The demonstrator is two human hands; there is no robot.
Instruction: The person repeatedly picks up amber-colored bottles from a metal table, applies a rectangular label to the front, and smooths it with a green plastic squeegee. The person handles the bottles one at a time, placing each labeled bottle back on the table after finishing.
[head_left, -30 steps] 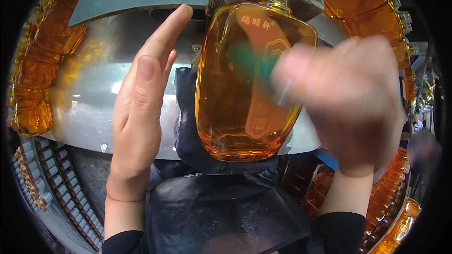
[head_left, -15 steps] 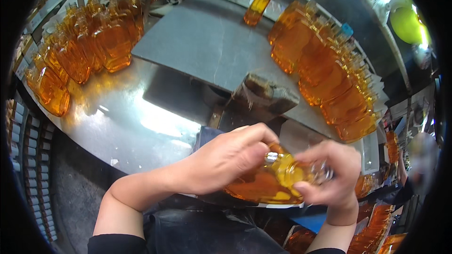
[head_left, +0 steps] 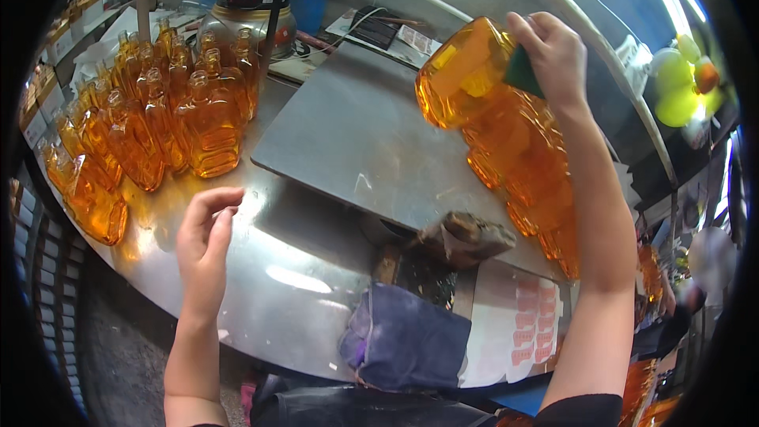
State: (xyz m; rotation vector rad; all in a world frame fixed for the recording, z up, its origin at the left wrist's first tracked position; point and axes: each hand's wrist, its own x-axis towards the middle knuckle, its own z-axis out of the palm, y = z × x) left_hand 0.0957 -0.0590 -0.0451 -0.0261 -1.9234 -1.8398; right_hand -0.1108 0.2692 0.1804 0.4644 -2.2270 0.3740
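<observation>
My right hand (head_left: 553,59) reaches far across the table, its fingers closed at the top of an amber see-through bottle (head_left: 466,71). The hand hides the bottle's neck. A dark green flat piece (head_left: 522,73) shows beneath the palm, against the bottle's side; I cannot tell what it is. This bottle stands at the far end of a tight row of similar amber bottles (head_left: 518,146), partly covered by my forearm. My left hand (head_left: 207,237) hovers over the shiny metal tabletop (head_left: 277,300), fingers loosely curled, thumb apart, holding nothing. It is nearest the left group of amber bottles (head_left: 209,130).
A grey board (head_left: 356,126) lies between the bottle groups. Close to me are a dark blue folded cloth (head_left: 415,336), a worn brownish block (head_left: 466,237) and a white printed sheet (head_left: 518,320). A metal post (head_left: 273,28) rises behind the left bottles. A person (head_left: 672,328) is at far right.
Both hands were together at a bottle near my body. My right hand has moved far forward to the right row's end; my left has let go and swung left. The view has shifted.
</observation>
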